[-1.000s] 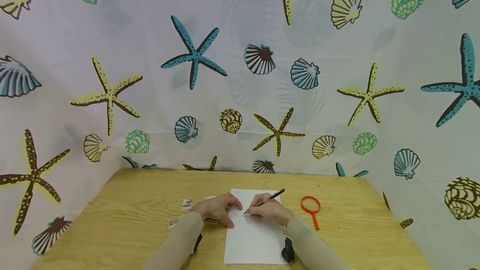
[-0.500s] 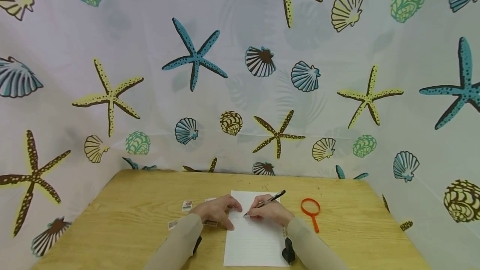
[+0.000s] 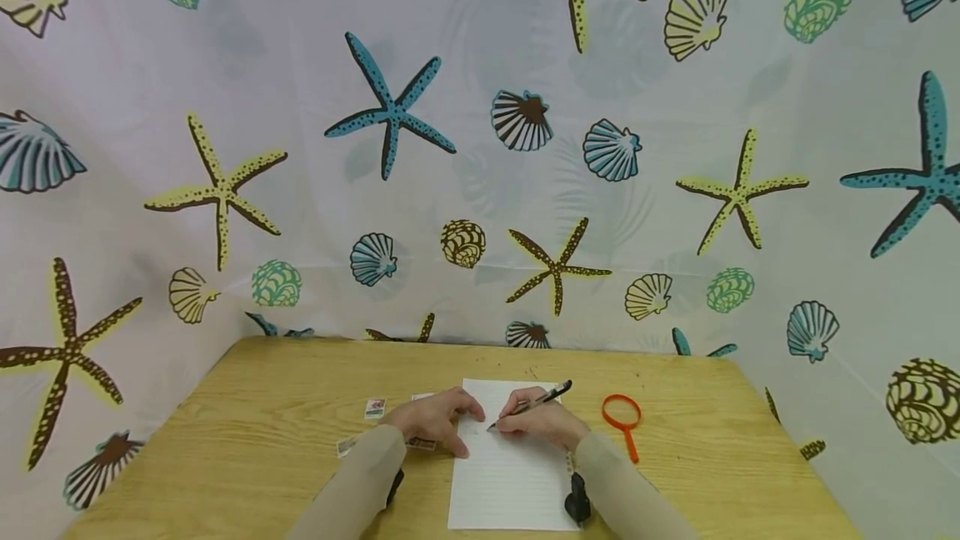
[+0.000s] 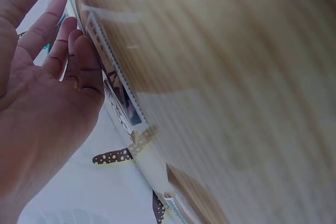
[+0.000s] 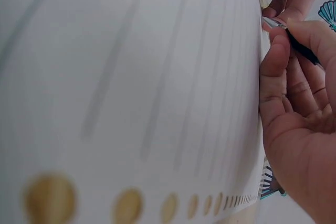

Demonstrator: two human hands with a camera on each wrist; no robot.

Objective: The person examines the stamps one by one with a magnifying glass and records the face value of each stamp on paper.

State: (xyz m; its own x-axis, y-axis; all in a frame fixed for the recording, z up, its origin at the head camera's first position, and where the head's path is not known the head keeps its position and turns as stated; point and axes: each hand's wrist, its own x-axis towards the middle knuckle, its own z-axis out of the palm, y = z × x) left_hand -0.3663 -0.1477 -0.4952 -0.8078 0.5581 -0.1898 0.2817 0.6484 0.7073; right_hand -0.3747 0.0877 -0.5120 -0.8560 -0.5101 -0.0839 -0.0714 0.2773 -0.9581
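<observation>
Nearest me: black wrist camera (image 3: pixel 577 500) overlapping the near right corner of the lined sheet (image 3: pixel 510 494), the landmark here. Punched holes run down the sheet's right edge. Left hand (image 3: pixel 435 421): at the sheet's left edge, fingers spread, thumb and fingertips on the paper. Right hand (image 3: pixel 543 421): over the sheet's upper half, pinching a black-and-clear pen (image 3: pixel 553 392), tip down at the paper left of mid-width. Postage stamps (image 3: pixel 375 408), at least four, lie left of the sheet, some partly behind the left hand. Red magnifying glass (image 3: pixel 631 445): right of the sheet, wood between. Beyond the sheet's far edge, a band of wooden table (image 3: pixel 315 365), then shell-and-starfish fabric (image 3: pixel 480 190).
</observation>
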